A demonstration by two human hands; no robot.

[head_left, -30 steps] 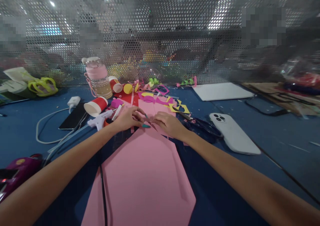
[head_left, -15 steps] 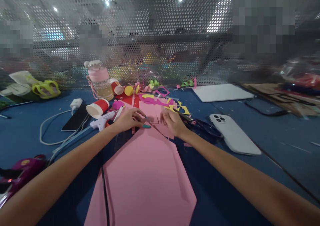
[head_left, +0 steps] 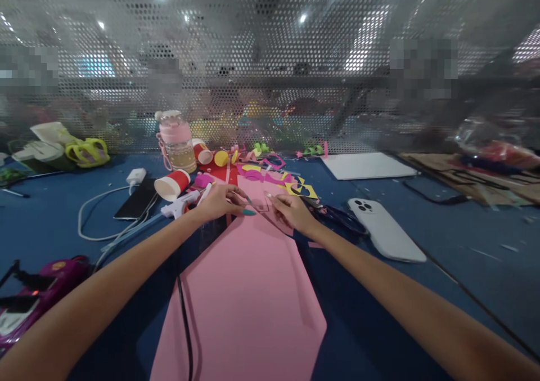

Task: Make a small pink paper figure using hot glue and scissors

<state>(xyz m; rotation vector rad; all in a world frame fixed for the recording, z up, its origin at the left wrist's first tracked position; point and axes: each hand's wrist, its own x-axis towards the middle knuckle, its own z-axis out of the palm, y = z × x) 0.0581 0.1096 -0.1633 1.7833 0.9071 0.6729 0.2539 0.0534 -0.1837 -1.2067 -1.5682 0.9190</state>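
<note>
Containing liquid (head_left: 183, 158), bottle (head_left: 175, 134) beyond left hand (head_left: 218, 202)

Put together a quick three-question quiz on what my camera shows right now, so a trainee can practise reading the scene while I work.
1. True or false: the drink bottle stands upright.
2. Which hand is nearer the glue gun, the left hand or the right hand?
3. Which of these lies on the right hand's side of the pink sheet?
A) the glue gun
B) the white phone
C) the drink bottle

Key:
1. True.
2. The left hand.
3. B, the white phone.
</note>
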